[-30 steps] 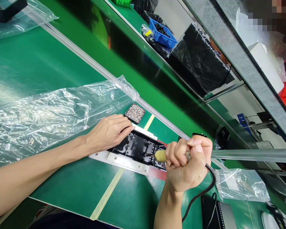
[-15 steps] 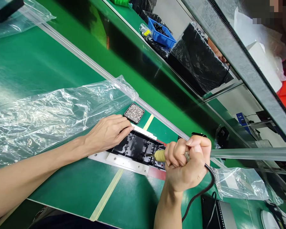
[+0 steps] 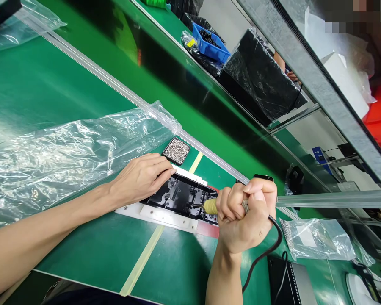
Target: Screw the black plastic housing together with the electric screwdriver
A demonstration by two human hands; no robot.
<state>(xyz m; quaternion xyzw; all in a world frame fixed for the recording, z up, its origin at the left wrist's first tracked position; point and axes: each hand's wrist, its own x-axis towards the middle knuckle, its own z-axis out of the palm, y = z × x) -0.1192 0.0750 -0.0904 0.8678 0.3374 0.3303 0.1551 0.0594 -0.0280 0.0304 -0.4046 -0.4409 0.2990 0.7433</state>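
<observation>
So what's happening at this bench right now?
A person is working on a black panel set in a white frame on a green bench. The left hand lies flat on the panel, steadying it. The right hand grips a corded power screwdriver, its tip down on the panel's right end. A small tray of screws sits just behind.

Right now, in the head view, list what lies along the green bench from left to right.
Clear plastic sheet → left hand → tray of small metal bits → black part on the white plate → right hand gripping a corded tool → small plastic bag.
</observation>
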